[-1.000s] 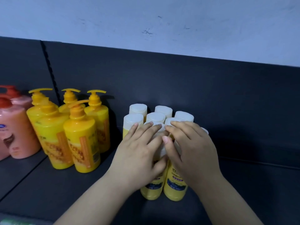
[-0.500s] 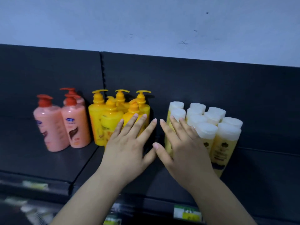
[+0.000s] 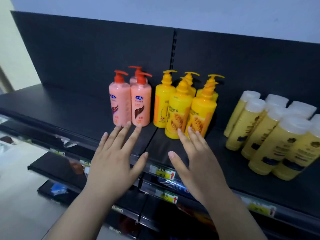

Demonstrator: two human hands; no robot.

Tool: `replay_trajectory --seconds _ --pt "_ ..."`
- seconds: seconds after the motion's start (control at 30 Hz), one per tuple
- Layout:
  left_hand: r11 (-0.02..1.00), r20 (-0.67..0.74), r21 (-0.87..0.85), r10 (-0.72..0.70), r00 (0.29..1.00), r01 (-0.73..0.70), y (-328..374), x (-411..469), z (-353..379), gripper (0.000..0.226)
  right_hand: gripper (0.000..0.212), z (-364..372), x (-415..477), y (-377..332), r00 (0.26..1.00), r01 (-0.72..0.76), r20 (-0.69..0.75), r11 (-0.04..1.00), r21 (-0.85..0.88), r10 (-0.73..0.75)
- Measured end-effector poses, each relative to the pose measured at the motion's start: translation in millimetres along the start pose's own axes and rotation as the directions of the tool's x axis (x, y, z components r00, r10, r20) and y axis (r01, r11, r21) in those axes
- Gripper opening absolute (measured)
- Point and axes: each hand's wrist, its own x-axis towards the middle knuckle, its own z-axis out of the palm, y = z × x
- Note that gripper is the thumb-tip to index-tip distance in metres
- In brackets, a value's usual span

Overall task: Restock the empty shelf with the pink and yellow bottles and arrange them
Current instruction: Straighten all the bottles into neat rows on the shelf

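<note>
Both hands flat and empty, the left hand reaches the 3 pink pump bottles left of the yellow pump bottles, the right hand nears those; best nudge low at the bases so none tips.

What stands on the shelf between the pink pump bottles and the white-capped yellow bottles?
In the head view, a cluster of yellow pump bottles stands between the pink pump bottles and the white-capped yellow bottles.
</note>
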Motion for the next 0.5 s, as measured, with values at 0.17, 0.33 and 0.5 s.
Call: replay_trajectory --seconds 0.17,0.33,0.5 --pt "0.998 0.026 0.010 -0.057 0.998 0.057 -18 7 11 0.069 0.077 14 27 -8 0.998 0.056 -0.005 0.996 0.066 -0.056" --pt "0.997 0.035 0.057 -0.054 0.998 0.052 -20 47 27 0.068 0.076 22 64 5 0.997 0.071 0.013 0.988 0.136 -0.073" --pt "0.997 0.031 0.078 -0.031 0.999 0.028 -20 91 39 0.067 0.076 22 110 23 0.995 0.097 0.008 0.983 0.158 -0.100"
